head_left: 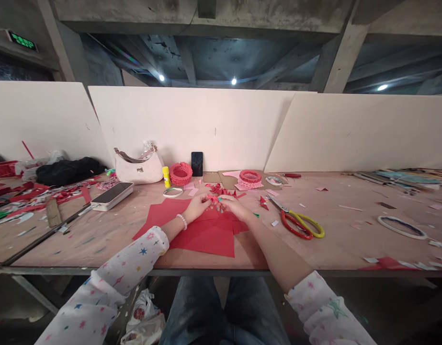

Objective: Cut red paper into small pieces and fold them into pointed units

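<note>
Both my hands meet over the red paper sheets [202, 230] at the middle of the wooden table [314, 239]. My left hand [199, 205] and my right hand [231, 205] pinch a small red folded paper piece [212, 198] between their fingertips. A bead bracelet circles my left wrist. Several small folded red pieces [221, 190] lie just beyond my fingers. Scissors [300, 221] with red and yellow handles rest on the table to the right of my right hand.
A white handbag [138, 167], yellow glue stick [166, 177], red woven paper ring [181, 173], black phone [197, 163], pink ring [250, 178] and tape rolls [401, 226] stand around. A white box [112, 195] and red scraps [30, 194] lie left. White boards [206, 124] back the table.
</note>
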The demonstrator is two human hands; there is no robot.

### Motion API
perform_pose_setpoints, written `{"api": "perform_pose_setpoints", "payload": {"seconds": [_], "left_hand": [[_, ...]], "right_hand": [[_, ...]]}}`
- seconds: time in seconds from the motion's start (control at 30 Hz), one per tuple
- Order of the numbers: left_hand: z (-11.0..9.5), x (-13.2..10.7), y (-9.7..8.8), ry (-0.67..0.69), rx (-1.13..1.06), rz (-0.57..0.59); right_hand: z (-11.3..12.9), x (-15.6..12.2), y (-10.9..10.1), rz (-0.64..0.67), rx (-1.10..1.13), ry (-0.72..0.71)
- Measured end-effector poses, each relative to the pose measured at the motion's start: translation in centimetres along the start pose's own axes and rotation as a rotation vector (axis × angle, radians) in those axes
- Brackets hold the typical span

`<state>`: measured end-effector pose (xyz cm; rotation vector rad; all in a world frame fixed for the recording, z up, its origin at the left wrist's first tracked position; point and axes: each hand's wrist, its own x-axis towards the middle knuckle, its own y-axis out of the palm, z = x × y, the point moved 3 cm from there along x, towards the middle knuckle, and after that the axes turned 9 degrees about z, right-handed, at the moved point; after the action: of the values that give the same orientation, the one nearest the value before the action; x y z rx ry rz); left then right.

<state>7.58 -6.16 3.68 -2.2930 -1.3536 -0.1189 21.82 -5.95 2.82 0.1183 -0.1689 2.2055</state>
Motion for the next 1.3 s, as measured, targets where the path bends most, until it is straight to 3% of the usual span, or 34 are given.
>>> {"api": "perform_pose_setpoints", "payload": {"seconds": [0.87,1.07,1.3], "left_hand": [[0.1,0.1,0.1,0.133,0.130,0.037],[-0.1,-0.1,0.1,0.168,0.186,0.039],[0.0,0.0,0.2,0.126,0.082,0.084]], "right_hand": [[0.3,-0.2,0.3,-0.009,-0.049,0.001],[0.9,-0.3,0.4,-0.028,-0.170,-0.029],[1.4,-0.5,0.1,-0.050,-0.424,-0.067]]}}
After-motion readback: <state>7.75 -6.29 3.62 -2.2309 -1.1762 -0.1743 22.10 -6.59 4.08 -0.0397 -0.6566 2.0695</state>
